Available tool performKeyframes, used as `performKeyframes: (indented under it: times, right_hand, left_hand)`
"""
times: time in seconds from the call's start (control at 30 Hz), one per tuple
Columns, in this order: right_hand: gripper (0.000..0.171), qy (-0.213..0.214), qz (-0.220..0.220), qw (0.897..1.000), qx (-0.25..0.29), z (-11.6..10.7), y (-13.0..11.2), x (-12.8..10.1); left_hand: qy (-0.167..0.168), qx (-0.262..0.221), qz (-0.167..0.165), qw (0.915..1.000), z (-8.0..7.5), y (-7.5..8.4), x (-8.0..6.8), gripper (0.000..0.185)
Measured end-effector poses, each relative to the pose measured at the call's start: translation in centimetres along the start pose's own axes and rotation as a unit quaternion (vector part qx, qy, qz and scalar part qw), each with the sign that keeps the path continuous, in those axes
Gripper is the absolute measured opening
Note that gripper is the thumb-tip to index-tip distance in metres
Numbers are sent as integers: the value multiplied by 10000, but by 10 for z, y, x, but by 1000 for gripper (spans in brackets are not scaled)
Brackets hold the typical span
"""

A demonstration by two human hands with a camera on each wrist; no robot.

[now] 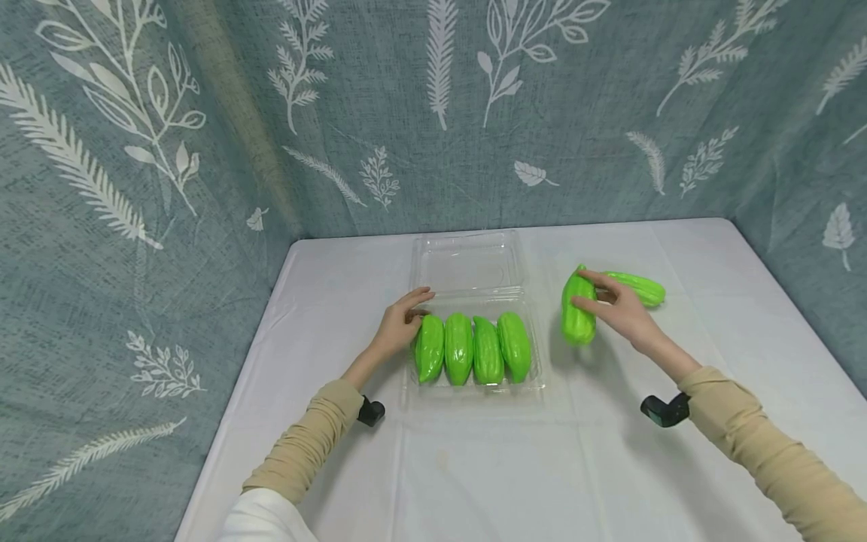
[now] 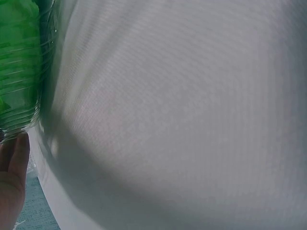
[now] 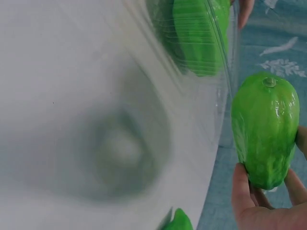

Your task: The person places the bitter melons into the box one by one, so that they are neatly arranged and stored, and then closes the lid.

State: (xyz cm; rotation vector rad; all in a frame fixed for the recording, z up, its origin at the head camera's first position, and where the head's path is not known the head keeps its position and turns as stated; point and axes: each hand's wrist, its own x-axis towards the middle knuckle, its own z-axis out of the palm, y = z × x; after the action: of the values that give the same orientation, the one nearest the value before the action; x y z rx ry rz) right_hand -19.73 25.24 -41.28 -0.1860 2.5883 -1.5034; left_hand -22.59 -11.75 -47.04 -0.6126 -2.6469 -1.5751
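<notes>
A clear hinged plastic box (image 1: 535, 373) lies with its lid folded back, several glossy green papayas (image 1: 458, 348) side by side in its base. At the left wall of the base, my left hand (image 1: 396, 325) grips the rim near the hinge. In the left wrist view its fingers (image 2: 19, 155) reach the ribbed corner. To the right of the box, my right hand (image 1: 619, 307) holds another green papaya (image 1: 578, 312) above the table, thumb and fingers around it. The right wrist view shows this held papaya (image 3: 265, 127) with its stem scar upward and fingers round the lower end.
One more green papaya (image 1: 640, 288) lies on the white-covered table (image 1: 488, 467) behind my right hand. The clear lid (image 1: 467, 260) is spread flat toward the back edge. Grey-green leaf-patterned curtains (image 1: 406, 113) hang behind and at both sides.
</notes>
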Motion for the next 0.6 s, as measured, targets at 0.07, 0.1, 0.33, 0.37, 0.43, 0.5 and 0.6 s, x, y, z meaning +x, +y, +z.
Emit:
performKeyframes:
  times: [0.07,0.1,0.33,0.37,0.43,0.5,0.6]
  right_hand:
    - [65,43,-3,10000,30,-1,-2,-1]
    - [65,56,-16,10000,43,-1,-2,-1]
    - [64,89,-131,9999,65,5,-3,3]
    - [64,84,-138,9998,66,7,-3,4]
    - [64,58,-149,9998,105,9,-3,4]
    - [64,29,-161,9998,127,12,-4,5]
    - [63,-8,-181,9997,173,15,-6,5]
  left_hand:
    - [-17,-38,43,10000,-1,9,-2,48]
    - [-30,-82,49,9999,-2,14,-3,47]
    - [-116,-78,-54,9999,-5,29,-8,46]
    - [-127,-109,-60,9998,-6,29,-8,46]
    - [-121,-95,-27,9999,-6,29,-8,46]
    - [-112,-95,-6,9999,-6,28,-8,46]
    - [-122,-110,-12,9999,-6,28,-8,46]
